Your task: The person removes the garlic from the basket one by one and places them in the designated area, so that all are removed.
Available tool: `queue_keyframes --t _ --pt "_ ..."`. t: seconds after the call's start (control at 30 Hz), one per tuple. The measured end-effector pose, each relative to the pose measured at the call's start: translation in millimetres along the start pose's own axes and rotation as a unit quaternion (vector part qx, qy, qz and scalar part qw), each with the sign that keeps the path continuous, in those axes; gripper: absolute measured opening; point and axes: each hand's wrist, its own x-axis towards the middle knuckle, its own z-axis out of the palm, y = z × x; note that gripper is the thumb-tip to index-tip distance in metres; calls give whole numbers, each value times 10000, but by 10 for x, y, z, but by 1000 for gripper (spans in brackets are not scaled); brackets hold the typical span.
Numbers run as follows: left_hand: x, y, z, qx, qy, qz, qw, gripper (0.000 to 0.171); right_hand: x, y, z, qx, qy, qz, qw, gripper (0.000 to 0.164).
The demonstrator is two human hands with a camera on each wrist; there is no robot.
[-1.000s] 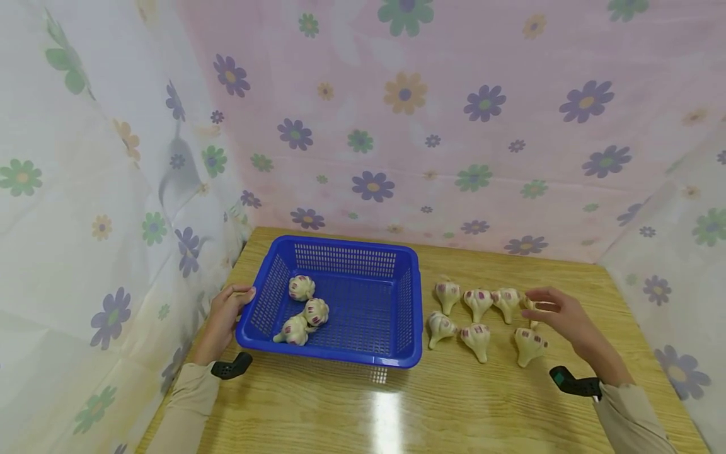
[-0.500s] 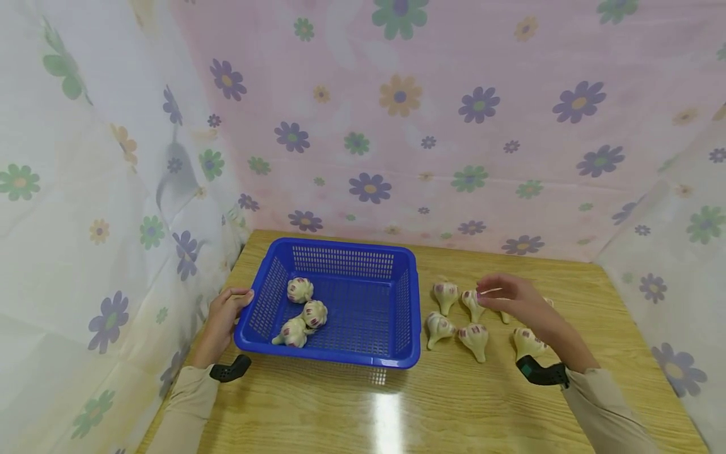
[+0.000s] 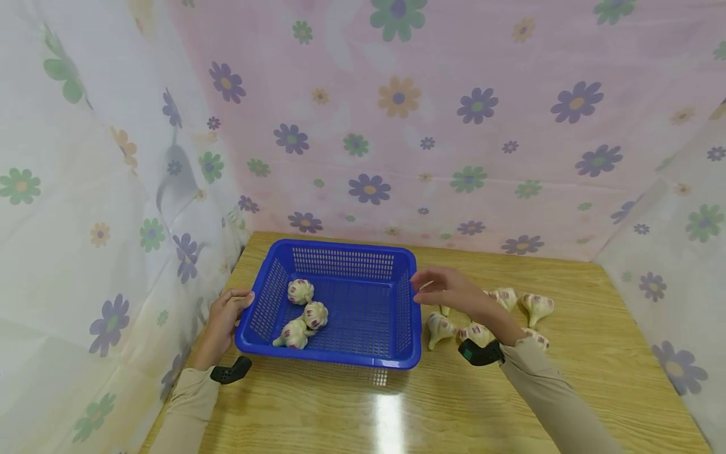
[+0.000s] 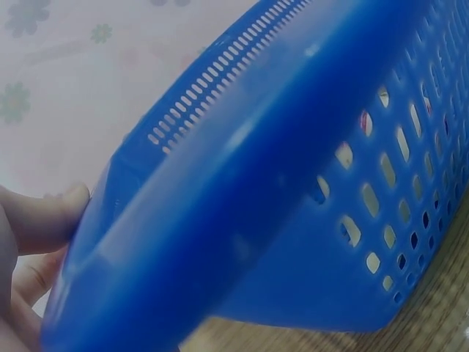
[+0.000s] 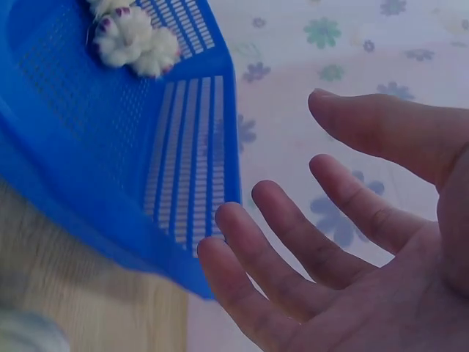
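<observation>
My left hand (image 3: 220, 325) grips the left rim of a blue plastic basket (image 3: 329, 357), thumb on top. Close up in the left wrist view, that thumb (image 4: 45, 222) bears on the basket's rim (image 4: 212, 176). Three garlic bulbs (image 3: 300, 291) lie together in the left part of the basket. My right hand (image 3: 454, 295) holds nothing; its fingertips overlap the basket's right rim in the head view. In the right wrist view the right hand's fingers (image 5: 293, 235) are spread and loosely bent. Several garlic bulbs (image 3: 537, 306) lie right of the basket, some partly hidden behind the right hand and wrist.
The wooden table (image 3: 317, 416) runs along a pink floral cloth (image 3: 397, 208) at the back. White floral cloths (image 3: 136, 265) hang on both sides, the left one close to my left arm. A black wrist camera (image 3: 479, 352) sits on the right wrist.
My right hand has swept left from the far-right bulbs, across the others, to the basket's right rim, uncovering the bulbs there. The left hand and the basket have stayed in place.
</observation>
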Motion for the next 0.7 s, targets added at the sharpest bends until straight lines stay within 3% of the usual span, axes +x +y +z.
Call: queue_keyframes --t 0.23,0.5,0.7 --pt "-10 19 13 12 89 -31 10000 29 406 -33 258 316 -344 81 9989 37" --pt "-37 21 17 60 169 -85 9998 31 817 -36 650 676 -499 773 9935 38" --pt "-31 -8 24 87 212 -7 9997 31 1081 14 946 560 -597 1180 9896 48"
